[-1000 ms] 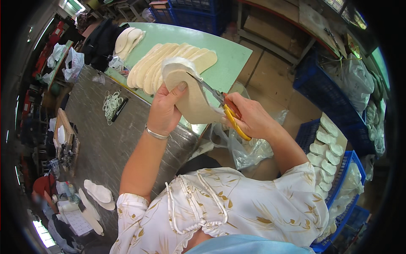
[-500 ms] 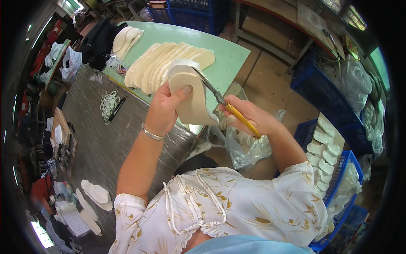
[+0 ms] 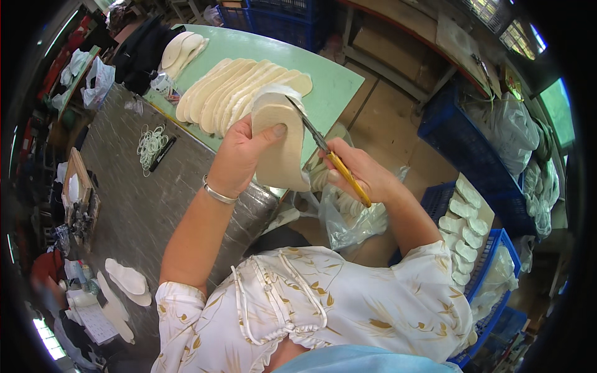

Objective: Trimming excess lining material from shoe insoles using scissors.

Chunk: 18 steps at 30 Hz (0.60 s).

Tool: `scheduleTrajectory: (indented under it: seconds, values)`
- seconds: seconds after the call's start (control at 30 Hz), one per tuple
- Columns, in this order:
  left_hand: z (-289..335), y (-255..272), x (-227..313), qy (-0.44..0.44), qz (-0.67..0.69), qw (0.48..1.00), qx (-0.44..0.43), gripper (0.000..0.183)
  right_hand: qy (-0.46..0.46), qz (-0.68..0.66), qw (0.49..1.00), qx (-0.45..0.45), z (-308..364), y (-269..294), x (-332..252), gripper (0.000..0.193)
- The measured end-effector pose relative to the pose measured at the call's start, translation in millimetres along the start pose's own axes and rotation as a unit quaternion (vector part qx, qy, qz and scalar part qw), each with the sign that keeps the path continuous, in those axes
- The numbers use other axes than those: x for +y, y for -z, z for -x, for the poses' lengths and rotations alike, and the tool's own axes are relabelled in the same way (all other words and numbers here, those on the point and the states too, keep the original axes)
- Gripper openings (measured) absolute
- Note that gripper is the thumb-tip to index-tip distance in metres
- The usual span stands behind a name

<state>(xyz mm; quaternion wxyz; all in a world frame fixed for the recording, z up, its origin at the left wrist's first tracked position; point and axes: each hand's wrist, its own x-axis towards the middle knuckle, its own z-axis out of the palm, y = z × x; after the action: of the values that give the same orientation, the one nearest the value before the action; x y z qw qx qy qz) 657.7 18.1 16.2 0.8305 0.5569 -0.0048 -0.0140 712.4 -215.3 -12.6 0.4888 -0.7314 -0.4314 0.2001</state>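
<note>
My left hand [image 3: 244, 149] is closed on a cream insole [image 3: 278, 152], its thumb pressed on the front face. The insole curves, and white fluffy material shows along its upper edge. In my right hand [image 3: 357, 166] are scissors [image 3: 337, 165] with yellow handles and dark blades. Their blades point up and left, touching the insole's right upper edge; whether they are parted is hard to see. Just beyond, a fanned row of cream insoles [image 3: 214, 96] lies on the green tabletop [image 3: 326, 71]. A smaller insole stack [image 3: 180, 53] sits at its far left.
On the dark metal table [image 3: 124, 205] lie white elastic bands [image 3: 149, 146], a black marker [image 3: 163, 155] and loose white insoles [image 3: 129, 280]. A clear plastic bag [image 3: 348, 217] is below my right forearm. At right stand blue crates [image 3: 476, 155] and white pieces on a board [image 3: 463, 233].
The whole view has shifted slightly, carrying hands and tables a little left. The scissors remain at the insole's edge, and the insole's lower end hangs a little straighter.
</note>
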Motion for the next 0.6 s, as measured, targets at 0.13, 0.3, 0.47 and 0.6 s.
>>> scheduleTrajectory:
  seconds: [0.13, 0.3, 0.47, 0.6]
  values:
    - [0.9, -2.9, 0.0, -0.005, 0.024, 1.0, 0.002, 0.024, -0.02, 0.012, 1.0, 0.017, -1.3, -4.7, -4.5, 0.059]
    - [0.9, -5.7, 1.8, -0.01, 0.042, 0.999, -0.009, 0.026, -0.026, 0.026, 0.999, 0.025, -4.0, -9.8, -2.6, 0.06]
    - [2.3, -4.9, 5.8, -0.001, 0.028, 1.0, -0.009, 0.028, -0.02, 0.037, 0.999, 0.033, -5.1, -8.4, -7.4, 0.051]
    - [2.5, -5.4, 5.1, -0.002, 0.028, 1.0, -0.007, 0.028, 0.006, 0.041, 0.998, 0.038, -3.2, -9.5, -3.1, 0.046]
